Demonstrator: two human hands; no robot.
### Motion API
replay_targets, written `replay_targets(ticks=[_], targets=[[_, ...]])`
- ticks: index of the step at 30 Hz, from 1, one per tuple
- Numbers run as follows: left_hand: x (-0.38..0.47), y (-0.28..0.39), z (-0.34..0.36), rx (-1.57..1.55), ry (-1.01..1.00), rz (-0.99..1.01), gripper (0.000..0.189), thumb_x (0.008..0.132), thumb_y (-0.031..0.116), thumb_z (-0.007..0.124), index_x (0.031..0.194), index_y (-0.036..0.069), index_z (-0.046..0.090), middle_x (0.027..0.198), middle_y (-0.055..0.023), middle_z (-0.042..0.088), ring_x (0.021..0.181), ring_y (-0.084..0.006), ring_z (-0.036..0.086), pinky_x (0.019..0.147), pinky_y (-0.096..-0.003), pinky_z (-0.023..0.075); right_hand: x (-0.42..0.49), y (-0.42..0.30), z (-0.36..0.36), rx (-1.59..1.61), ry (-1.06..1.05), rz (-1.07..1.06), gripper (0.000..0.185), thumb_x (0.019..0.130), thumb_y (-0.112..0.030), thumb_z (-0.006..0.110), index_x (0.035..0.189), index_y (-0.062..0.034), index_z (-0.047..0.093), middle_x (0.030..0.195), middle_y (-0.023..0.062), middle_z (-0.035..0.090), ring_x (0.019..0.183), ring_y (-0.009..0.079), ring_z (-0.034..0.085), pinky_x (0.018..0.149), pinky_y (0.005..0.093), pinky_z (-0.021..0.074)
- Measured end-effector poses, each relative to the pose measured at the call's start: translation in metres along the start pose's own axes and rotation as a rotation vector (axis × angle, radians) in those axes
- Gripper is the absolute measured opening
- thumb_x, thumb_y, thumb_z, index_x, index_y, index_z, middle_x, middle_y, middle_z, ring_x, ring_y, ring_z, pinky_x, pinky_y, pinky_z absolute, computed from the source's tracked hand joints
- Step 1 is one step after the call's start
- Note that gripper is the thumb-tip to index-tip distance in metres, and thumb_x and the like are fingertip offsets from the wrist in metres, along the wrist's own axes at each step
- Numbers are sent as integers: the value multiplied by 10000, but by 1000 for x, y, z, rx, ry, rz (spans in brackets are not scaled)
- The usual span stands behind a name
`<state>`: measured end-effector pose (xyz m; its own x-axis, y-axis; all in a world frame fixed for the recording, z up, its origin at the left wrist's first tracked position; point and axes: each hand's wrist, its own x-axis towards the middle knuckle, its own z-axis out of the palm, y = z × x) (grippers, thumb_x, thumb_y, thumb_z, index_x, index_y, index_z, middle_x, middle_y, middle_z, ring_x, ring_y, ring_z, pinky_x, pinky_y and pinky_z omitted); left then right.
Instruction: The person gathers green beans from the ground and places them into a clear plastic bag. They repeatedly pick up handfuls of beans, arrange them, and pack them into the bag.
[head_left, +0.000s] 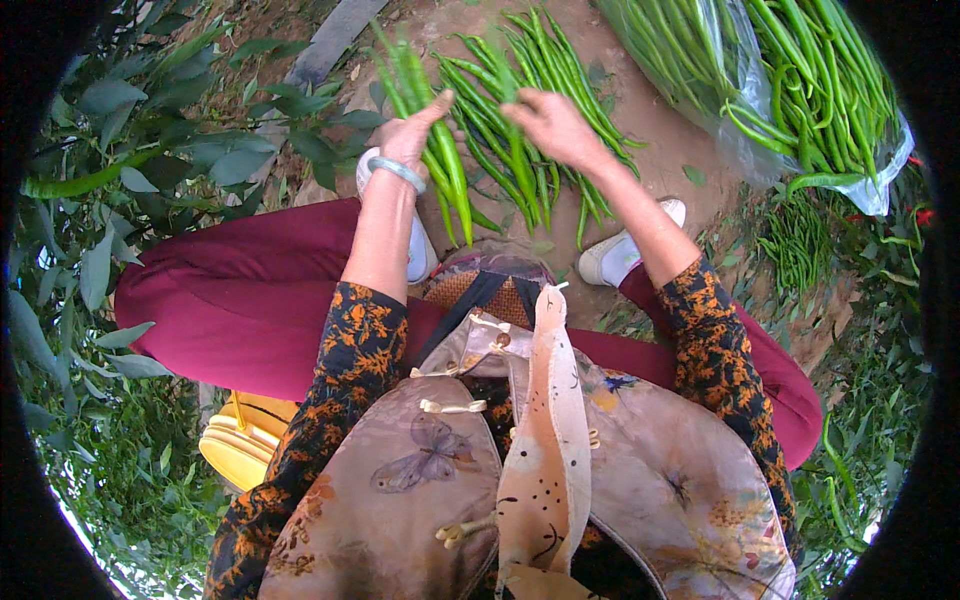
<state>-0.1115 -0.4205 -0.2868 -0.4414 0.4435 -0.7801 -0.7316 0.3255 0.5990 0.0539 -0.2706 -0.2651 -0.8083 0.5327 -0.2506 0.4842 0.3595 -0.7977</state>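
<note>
My left hand (412, 139), with a pale bangle (397, 172) at the wrist, grips a bunch of long green chili peppers (450, 161) whose upper ends are blurred. Just right of it, my right hand (551, 124) has its fingers curled around a green pepper (517, 161), partly blurred and pointing down toward the ground. Beneath and between both hands lies a spread pile of green peppers (555, 56) on bare soil, roughly lined up lengthwise. My fingertips on the right are partly hidden.
Clear plastic bags (750, 142) full of green peppers lie at the upper right. Smaller peppers (799, 244) are heaped below them. Leafy pepper plants (97, 127) crowd the left. A grey strip (334, 41) lies at the top; a yellow bag (244, 439) sits by my left thigh.
</note>
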Motion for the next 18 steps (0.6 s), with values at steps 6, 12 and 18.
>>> replay_targets(ticks=[6,12,18], targets=[[-10,-11,8,-47,-71,132,273,764,31,798,994,-49,674,906,-163,715,742,-261,708,655,-399,606,-2,6,36,323,-282,136,409,875,-348,710,846,60,693,771,280,647,765,409,678,703,471,522],[4,16,-13,-22,272,218,222,770,36,770,891,-57,609,779,-210,679,652,-333,710,531,-496,601,26,57,56,-565,-20,-154,236,816,-176,679,788,57,652,857,290,665,772,442,673,711,513,548],[3,3,0,-142,90,45,235,818,90,744,945,-68,626,895,-215,703,765,-337,727,646,-496,618,8,30,42,-187,302,-21,331,909,-174,606,993,112,461,655,288,606,590,438,638,505,517,486]])
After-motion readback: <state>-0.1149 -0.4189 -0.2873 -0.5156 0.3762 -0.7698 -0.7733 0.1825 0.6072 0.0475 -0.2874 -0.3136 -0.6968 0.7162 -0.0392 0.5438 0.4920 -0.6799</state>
